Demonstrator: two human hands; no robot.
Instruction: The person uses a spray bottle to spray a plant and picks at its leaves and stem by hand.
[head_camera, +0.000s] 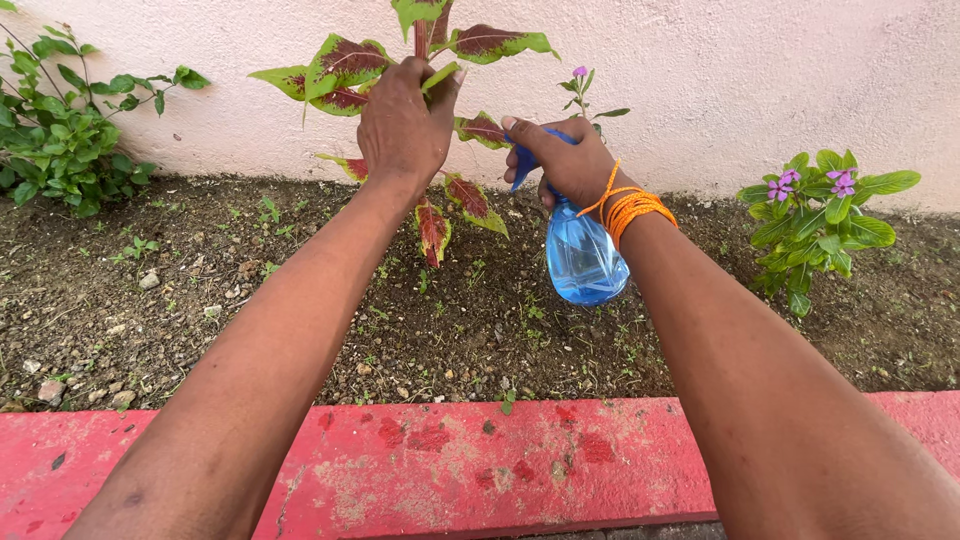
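Spray bottle: a translucent blue plastic spray bottle with a darker blue trigger head hangs upright above the soil bed, just right of the red-leaved plant and in front of the wall.
Right hand: the right hand is closed round the neck and trigger head of the bottle, fingers wrapped over the top; a bundle of orange thread circles the wrist.
Left hand: the left hand is raised to the plant, its fingers curled shut around a green-edged leaf near the stem.
Plant: a tall plant with dark red, green-rimmed leaves stands between the two hands, its lower leaves drooping towards the ground.
Soil bed: dark brown soil with small pebbles and tiny green sprouts lies under the bottle and the plant.
Kerb: a worn red-painted concrete kerb runs along the near edge of the bed, beneath both forearms.
Wall: a rough pale pink wall backs the bed.
Right neighbour: a low shrub with small purple flowers grows well apart from the bottle.
Left neighbour: a leafy green bush sits at the far left against the wall.
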